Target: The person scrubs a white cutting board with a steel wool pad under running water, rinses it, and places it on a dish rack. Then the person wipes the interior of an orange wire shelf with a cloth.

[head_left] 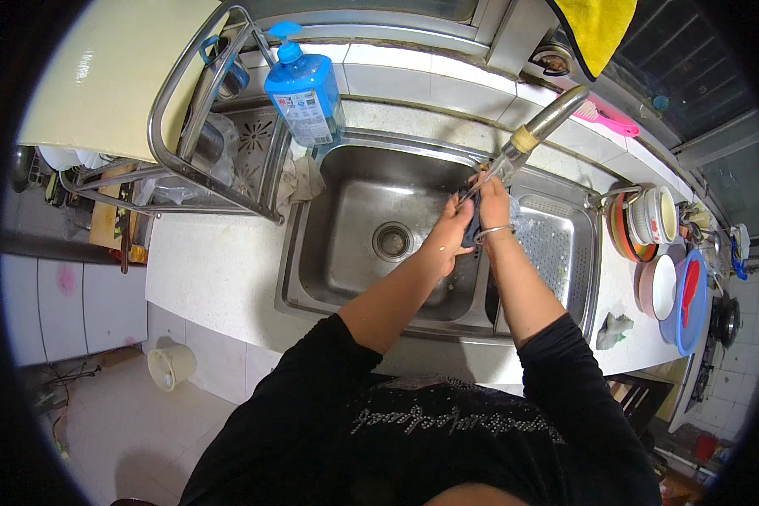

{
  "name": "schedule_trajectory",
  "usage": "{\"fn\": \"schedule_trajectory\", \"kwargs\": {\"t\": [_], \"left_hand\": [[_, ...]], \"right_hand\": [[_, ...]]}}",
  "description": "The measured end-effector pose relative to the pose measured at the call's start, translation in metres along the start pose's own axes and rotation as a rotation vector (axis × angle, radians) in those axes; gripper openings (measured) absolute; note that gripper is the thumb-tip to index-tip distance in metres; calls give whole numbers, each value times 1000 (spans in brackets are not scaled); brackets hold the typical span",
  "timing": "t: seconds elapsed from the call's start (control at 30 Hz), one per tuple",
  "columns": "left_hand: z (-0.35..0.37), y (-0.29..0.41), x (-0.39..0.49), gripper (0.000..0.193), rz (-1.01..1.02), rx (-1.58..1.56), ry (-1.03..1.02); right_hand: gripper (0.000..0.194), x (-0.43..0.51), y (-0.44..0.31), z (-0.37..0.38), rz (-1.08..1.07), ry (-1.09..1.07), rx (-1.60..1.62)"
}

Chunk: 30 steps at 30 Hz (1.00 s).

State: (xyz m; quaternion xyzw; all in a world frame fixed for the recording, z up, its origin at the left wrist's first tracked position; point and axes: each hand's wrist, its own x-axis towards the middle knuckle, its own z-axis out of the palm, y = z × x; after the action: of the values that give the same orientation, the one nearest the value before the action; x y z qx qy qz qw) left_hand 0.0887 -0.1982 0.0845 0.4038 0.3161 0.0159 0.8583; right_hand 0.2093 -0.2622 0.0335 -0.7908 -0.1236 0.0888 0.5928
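Note:
Under the metal faucet, my left hand and my right hand hold a dark cloth-like item between them. Water runs from the spout onto the hands. They are over the right side of the stainless steel sink basin, near the divider. A bangle is round my right wrist. The item is mostly hidden by the fingers, so its exact kind cannot be told. Right of the divider, a perforated metal drain tray bears water drops.
A blue pump bottle stands behind the basin's left corner, beside a crumpled rag and a metal rack. Stacked bowls, a blue basin and a grey-green rag are at right. A pink brush lies behind the faucet.

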Motion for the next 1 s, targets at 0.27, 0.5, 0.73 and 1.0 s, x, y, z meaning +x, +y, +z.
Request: {"fn": "schedule_trajectory", "kwargs": {"t": [0.27,0.5,0.73,1.0], "left_hand": [[-37,9,24,35,-238,-604,-134],[-46,4,14,33,-182,-707,-226],[-64,13,-21,43,-27,-712,-112],[-73,11,-55,61,-40,-671,-259]], "right_hand": [[57,22,-41,-18,123,-317,258],[81,-8,-49,-24,-104,-523,22],[52,-140,-84,21,-448,-531,-310],[57,-117,-97,5,-831,-641,-618]]}}
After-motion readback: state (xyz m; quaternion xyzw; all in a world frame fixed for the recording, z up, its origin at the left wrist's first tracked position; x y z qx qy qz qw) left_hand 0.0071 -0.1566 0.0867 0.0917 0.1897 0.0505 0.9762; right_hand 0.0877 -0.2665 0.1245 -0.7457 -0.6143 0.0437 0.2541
